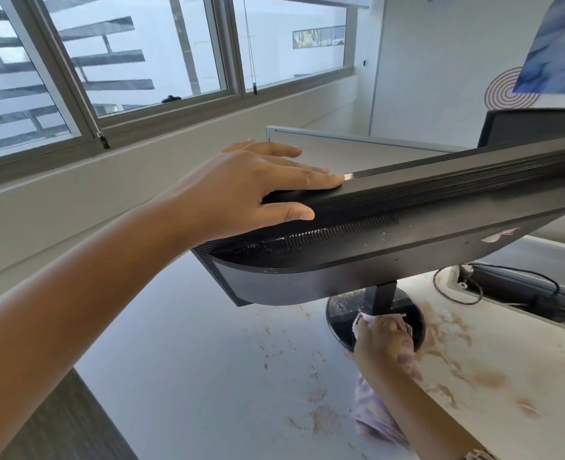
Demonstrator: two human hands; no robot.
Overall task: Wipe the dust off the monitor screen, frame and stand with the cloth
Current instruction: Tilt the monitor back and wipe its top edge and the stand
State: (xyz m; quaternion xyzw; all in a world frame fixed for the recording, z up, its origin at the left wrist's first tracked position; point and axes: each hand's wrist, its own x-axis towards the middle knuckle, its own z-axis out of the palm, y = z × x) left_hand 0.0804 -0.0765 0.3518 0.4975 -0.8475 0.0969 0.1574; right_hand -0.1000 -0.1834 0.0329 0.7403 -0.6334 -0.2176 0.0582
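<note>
Monitor (407, 227) on stained desk (208, 360), rear side facing camera. Left hand (251, 187) flat over top corner, fingers straight, thumb under edge. Right hand (382, 340) gripping pink cloth (374, 413), pressed to round stand base (341, 310) beside post.

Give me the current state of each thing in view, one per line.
Left hand: fingers straight, resting on the monitor's top edge.
Right hand: gripping the cloth at the stand.
Cloth: bunched, tail trailing on the desk.
Monitor: upright, back vents dusty.
Stand: round base dusty.
Desk: brown stains.
</note>
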